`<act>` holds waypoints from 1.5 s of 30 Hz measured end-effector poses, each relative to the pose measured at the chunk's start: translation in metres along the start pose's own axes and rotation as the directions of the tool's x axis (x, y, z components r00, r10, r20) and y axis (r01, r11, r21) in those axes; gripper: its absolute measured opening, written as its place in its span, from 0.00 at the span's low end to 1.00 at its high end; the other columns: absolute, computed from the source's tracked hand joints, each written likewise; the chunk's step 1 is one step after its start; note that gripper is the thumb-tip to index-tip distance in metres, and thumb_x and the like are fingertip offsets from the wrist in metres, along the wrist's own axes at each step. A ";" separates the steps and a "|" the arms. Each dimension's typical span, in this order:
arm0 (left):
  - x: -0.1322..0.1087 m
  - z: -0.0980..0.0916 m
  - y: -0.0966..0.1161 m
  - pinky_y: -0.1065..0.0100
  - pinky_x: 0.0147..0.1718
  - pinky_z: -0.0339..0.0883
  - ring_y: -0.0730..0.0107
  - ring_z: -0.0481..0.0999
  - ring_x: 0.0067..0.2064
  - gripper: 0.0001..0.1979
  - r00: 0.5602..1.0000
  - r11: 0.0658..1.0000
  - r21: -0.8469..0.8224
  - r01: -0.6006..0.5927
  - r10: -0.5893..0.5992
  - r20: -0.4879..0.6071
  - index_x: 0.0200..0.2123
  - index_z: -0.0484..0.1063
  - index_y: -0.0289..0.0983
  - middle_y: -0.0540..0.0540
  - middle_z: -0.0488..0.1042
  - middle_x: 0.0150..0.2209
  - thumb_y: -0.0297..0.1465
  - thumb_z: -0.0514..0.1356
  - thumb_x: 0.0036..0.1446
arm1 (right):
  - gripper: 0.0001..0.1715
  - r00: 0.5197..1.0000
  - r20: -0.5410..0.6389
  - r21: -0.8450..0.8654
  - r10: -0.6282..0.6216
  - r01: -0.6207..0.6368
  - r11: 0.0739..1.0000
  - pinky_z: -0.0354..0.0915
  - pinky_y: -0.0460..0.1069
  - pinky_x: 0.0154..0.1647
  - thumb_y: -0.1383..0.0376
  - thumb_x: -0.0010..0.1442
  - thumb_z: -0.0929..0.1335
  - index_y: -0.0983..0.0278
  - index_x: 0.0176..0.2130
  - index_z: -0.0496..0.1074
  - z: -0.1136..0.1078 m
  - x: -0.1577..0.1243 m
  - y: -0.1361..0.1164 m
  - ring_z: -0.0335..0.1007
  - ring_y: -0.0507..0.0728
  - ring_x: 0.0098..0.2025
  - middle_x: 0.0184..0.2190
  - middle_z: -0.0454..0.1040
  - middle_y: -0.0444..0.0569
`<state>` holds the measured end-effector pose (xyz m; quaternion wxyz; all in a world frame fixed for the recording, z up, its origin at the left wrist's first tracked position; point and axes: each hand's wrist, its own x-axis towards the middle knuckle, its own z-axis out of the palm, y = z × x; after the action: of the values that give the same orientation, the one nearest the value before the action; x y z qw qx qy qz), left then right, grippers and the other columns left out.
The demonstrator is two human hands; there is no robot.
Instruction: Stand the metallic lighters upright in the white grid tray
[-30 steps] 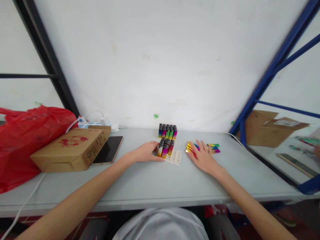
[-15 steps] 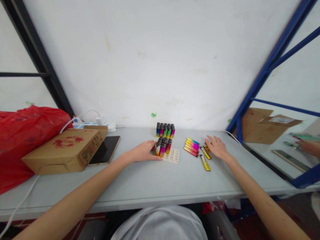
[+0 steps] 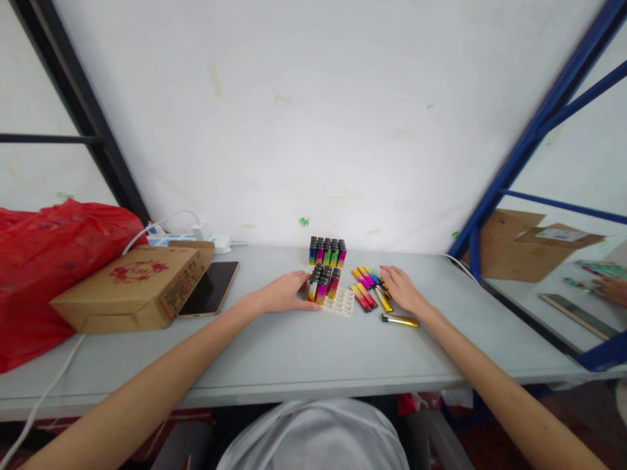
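Observation:
Several colourful lighters (image 3: 322,287) stand upright in the left part of a white tray (image 3: 345,303) with round holes. My left hand (image 3: 287,292) rests at the tray's left side, thumb and fingers apart around the standing lighters. Behind it stands another block of upright lighters (image 3: 328,252). To the right, loose lighters (image 3: 363,295) lie on the table in a loose pile. My right hand (image 3: 400,288) lies at the pile's right edge, fingers extended and touching the lighters. One gold lighter (image 3: 400,320) lies apart, nearer the front.
At the left are a cardboard box (image 3: 117,290), a phone (image 3: 209,289), a red bag (image 3: 63,261) and a power strip (image 3: 223,243). A blue metal frame (image 3: 509,153) rises at the right. Beyond it are an open carton (image 3: 533,245) and another person's hand (image 3: 612,287).
My right hand has moved left, and the loose lighters have shifted left, closer to the tray. The gold lighter in front has turned nearly sideways. My left hand stays beside the tray.

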<state>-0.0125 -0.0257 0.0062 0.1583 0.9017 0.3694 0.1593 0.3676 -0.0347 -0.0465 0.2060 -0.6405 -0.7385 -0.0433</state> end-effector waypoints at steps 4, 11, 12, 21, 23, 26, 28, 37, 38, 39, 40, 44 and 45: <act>0.000 0.000 0.000 0.61 0.39 0.68 0.55 0.76 0.40 0.31 1.000 1.000 0.009 0.004 -0.004 0.011 0.41 0.71 0.38 0.43 0.77 0.42 0.59 0.66 0.51 | 0.25 0.997 -0.040 0.073 -0.062 0.065 0.995 0.63 0.57 0.64 0.54 0.72 0.60 0.65 0.54 0.78 -0.026 0.008 -0.011 0.70 0.64 0.60 0.55 0.76 0.59; 0.000 0.001 -0.002 0.60 0.39 0.68 0.54 0.76 0.41 0.32 1.000 1.000 0.021 -0.001 0.001 0.006 0.41 0.71 0.37 0.42 0.76 0.42 0.60 0.66 0.51 | 0.18 0.984 0.111 -0.049 -0.138 0.144 0.988 0.63 0.55 0.60 0.55 0.69 0.67 0.64 0.44 0.81 -0.033 0.027 -0.044 0.72 0.63 0.52 0.49 0.77 0.59; 0.000 0.001 -0.002 0.60 0.39 0.68 0.54 0.76 0.41 0.32 1.000 1.000 0.023 0.003 -0.003 0.008 0.41 0.70 0.37 0.42 0.76 0.42 0.60 0.66 0.51 | 0.18 0.984 0.137 -0.081 -0.111 0.123 0.989 0.63 0.55 0.60 0.55 0.69 0.67 0.65 0.45 0.81 -0.031 0.029 -0.047 0.72 0.64 0.53 0.50 0.77 0.60; 0.000 0.000 -0.001 0.60 0.41 0.70 0.54 0.76 0.42 0.31 1.000 1.000 0.001 0.009 -0.009 0.000 0.41 0.71 0.38 0.43 0.76 0.41 0.59 0.67 0.50 | 0.13 0.992 0.113 -0.101 -0.060 0.072 0.992 0.64 0.55 0.58 0.59 0.68 0.68 0.65 0.43 0.79 -0.027 0.032 -0.047 0.72 0.64 0.54 0.51 0.76 0.61; -0.001 0.000 -0.001 0.60 0.40 0.70 0.54 0.76 0.41 0.31 1.000 1.000 -0.003 0.019 -0.019 -0.004 0.40 0.71 0.38 0.43 0.76 0.41 0.59 0.67 0.50 | 0.13 0.996 0.063 -0.007 -0.059 0.060 0.998 0.66 0.52 0.53 0.60 0.68 0.67 0.65 0.43 0.78 -0.030 0.033 -0.045 0.74 0.62 0.50 0.47 0.79 0.58; -0.001 0.000 0.000 0.60 0.41 0.70 0.54 0.76 0.41 0.31 1.000 1.000 -0.004 0.012 -0.012 0.000 0.40 0.71 0.39 0.43 0.76 0.41 0.59 0.67 0.50 | 0.16 1.000 -0.002 0.160 -0.017 0.017 0.987 0.65 0.50 0.38 0.55 0.68 0.67 0.64 0.42 0.78 -0.037 0.036 -0.046 0.74 0.57 0.34 0.33 0.81 0.50; 0.000 0.000 0.000 0.60 0.40 0.70 0.54 0.76 0.41 0.31 1.000 1.000 0.006 0.006 -0.006 0.009 0.40 0.71 0.38 0.43 0.76 0.41 0.59 0.66 0.51 | 0.21 0.999 -0.045 0.255 0.012 0.000 0.967 0.60 0.49 0.30 0.51 0.67 0.66 0.63 0.42 0.79 -0.042 0.038 -0.050 0.69 0.55 0.26 0.24 0.77 0.45; 0.000 0.000 0.001 0.60 0.42 0.70 0.53 0.76 0.42 0.31 1.000 0.999 -0.032 0.002 -0.002 0.008 0.43 0.72 0.38 0.43 0.77 0.43 0.59 0.67 0.51 | 0.28 0.977 -0.165 0.828 0.139 0.061 0.557 0.63 0.47 0.28 0.41 0.56 0.73 0.63 0.33 0.75 -0.048 0.054 -0.087 0.62 0.52 0.26 0.25 0.72 0.44; 0.000 -0.001 0.001 0.60 0.42 0.70 0.53 0.76 0.43 0.31 1.000 0.999 -0.036 -0.001 0.001 0.011 0.44 0.73 0.38 0.43 0.77 0.43 0.58 0.67 0.51 | 0.28 0.980 -0.146 0.872 0.138 0.062 0.485 0.65 0.47 0.30 0.40 0.56 0.72 0.63 0.32 0.74 -0.045 0.053 -0.092 0.64 0.52 0.27 0.26 0.71 0.44; -0.001 -0.001 0.001 0.60 0.43 0.70 0.53 0.76 0.43 0.31 1.000 0.999 -0.038 -0.004 0.005 0.012 0.44 0.73 0.38 0.43 0.77 0.43 0.58 0.67 0.51 | 0.29 0.985 -0.116 0.907 0.129 0.052 0.418 0.67 0.47 0.32 0.39 0.57 0.72 0.62 0.32 0.73 -0.041 0.051 -0.097 0.65 0.52 0.29 0.27 0.71 0.44; -0.001 -0.001 0.001 0.60 0.43 0.70 0.53 0.76 0.43 0.31 1.000 0.999 -0.038 -0.007 0.007 0.012 0.44 0.73 0.38 0.43 0.77 0.43 0.58 0.67 0.51 | 0.29 0.991 -0.075 0.934 0.110 0.031 0.356 0.69 0.47 0.33 0.38 0.57 0.71 0.61 0.34 0.71 -0.038 0.048 -0.101 0.67 0.52 0.30 0.29 0.72 0.44; 0.000 -0.001 0.001 0.60 0.42 0.69 0.53 0.76 0.42 0.30 1.000 1.000 -0.010 -0.006 0.006 0.012 0.43 0.72 0.38 0.43 0.77 0.42 0.58 0.67 0.52 | 0.29 0.998 0.057 0.972 0.009 -0.057 0.230 0.65 0.45 0.26 0.37 0.59 0.69 0.58 0.38 0.66 -0.028 0.030 -0.117 0.64 0.50 0.25 0.30 0.71 0.41; 0.000 -0.001 0.001 0.60 0.42 0.69 0.54 0.76 0.42 0.30 1.000 1.000 -0.002 -0.006 0.006 0.015 0.43 0.72 0.38 0.43 0.76 0.42 0.58 0.67 0.52 | 0.28 0.998 0.069 0.971 0.009 -0.069 0.229 0.60 0.44 0.22 0.37 0.60 0.69 0.57 0.38 0.64 -0.026 0.027 -0.120 0.59 0.49 0.22 0.27 0.68 0.38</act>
<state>-0.0124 -0.0264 0.0072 0.1613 0.9038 0.3655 0.1533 0.2558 -0.0396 0.0108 0.5419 -0.3935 -0.5947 0.4448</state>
